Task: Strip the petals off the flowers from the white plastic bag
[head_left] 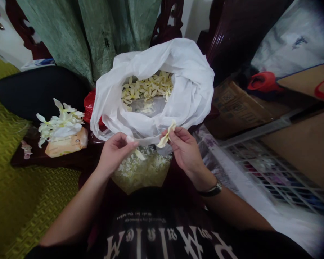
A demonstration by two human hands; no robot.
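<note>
My right hand point(185, 149) pinches a pale yellow flower point(166, 136) between thumb and fingers, in front of the white plastic bag's near rim. My left hand point(117, 153) is closed in a pinch at that same rim; what its fingertips hold, if anything, is hidden. Just below the left thumb a pale petal point(139, 155) shows, and I cannot tell whether it is held or loose. The white plastic bag point(191, 82) gapes wide, with many cream flowers point(151, 86) inside. Beneath my hands, close to my body, a clear bag point(143, 176) is filled with whitish petals.
To the left, white flowers point(61, 120) rest on an orange tissue pack point(67, 143) on dark wood, beside a red plastic bag point(89, 104) and a black cushion point(40, 90). Cardboard boxes point(237, 104) and a white wire rack point(272, 176) stand at right. Green sacks point(59, 32) are behind.
</note>
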